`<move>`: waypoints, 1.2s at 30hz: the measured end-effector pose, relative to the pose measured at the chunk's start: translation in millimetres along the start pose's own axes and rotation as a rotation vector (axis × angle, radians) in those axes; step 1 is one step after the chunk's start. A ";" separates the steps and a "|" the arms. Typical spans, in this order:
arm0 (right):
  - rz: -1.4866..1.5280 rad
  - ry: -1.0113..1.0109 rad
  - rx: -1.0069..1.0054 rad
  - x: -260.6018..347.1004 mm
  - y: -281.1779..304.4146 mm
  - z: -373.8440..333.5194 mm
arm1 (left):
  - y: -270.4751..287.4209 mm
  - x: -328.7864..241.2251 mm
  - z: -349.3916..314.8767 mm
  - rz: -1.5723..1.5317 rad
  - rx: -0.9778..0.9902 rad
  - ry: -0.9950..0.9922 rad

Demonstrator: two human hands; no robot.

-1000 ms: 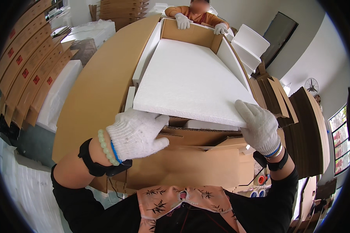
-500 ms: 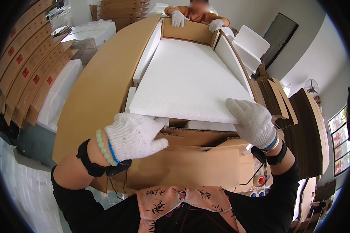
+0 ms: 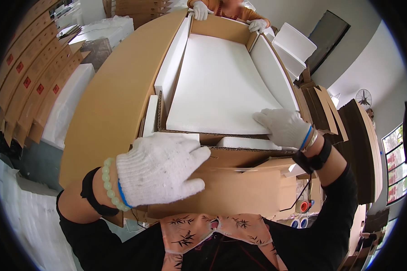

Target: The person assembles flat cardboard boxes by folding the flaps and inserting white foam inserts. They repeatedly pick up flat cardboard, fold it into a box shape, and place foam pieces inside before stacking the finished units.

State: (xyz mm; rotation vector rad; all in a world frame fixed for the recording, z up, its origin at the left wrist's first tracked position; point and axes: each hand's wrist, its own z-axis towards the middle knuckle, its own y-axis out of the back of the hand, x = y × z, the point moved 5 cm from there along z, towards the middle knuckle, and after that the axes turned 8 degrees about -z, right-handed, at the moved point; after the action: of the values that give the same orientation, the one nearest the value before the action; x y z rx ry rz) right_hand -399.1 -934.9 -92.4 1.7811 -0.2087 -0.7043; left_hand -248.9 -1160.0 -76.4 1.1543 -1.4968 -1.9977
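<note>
A large white foam board point(image 3: 217, 81) lies inside a long open cardboard box point(image 3: 167, 144), between white foam side panels point(image 3: 172, 67). My right hand point(image 3: 286, 128), in a white knit glove, rests on the board's near right corner with its fingers stretched over the surface; the thumb is mostly hidden. My left hand point(image 3: 160, 169), gloved too, hovers by the box's near left corner. Its fingers are apart and nothing is in them. White foam strips point(image 3: 248, 143) show along the near end. Across the box, a co-worker's gloved hands point(image 3: 201, 11) rest on the far corners.
A wide cardboard flap point(image 3: 104, 90) spreads out to the left. Stacked flat cartons point(image 3: 36, 77) stand farther left, and more cardboard point(image 3: 355, 149) is stacked at right. White foam pieces point(image 3: 294, 47) stand beyond the box's right side. Tape rolls point(image 3: 302, 206) lie near my right forearm.
The foam board has dropped lower into the box, its near edge now inside the wall. My left hand has come away from the board toward me; my right has moved slightly up with the corner.
</note>
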 end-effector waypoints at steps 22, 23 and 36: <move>-0.111 0.297 0.758 7.3 -11.2 57.3 | 38.0 -29.3 -60.1 -0.061 -0.401 0.217; -0.217 0.287 0.664 -11.8 -34.5 66.1 | 34.1 -29.8 -51.9 -0.070 -0.333 0.214; -0.009 0.332 1.212 -29.5 -126.9 64.5 | -5.7 -96.4 -17.3 -0.237 0.271 0.131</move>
State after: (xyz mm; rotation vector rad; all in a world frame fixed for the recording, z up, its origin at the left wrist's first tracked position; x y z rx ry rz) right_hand -485.1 -931.1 -209.5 3.0095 -0.4594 -0.2355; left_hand -177.8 -1099.3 -46.7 1.6084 -1.6658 -1.8582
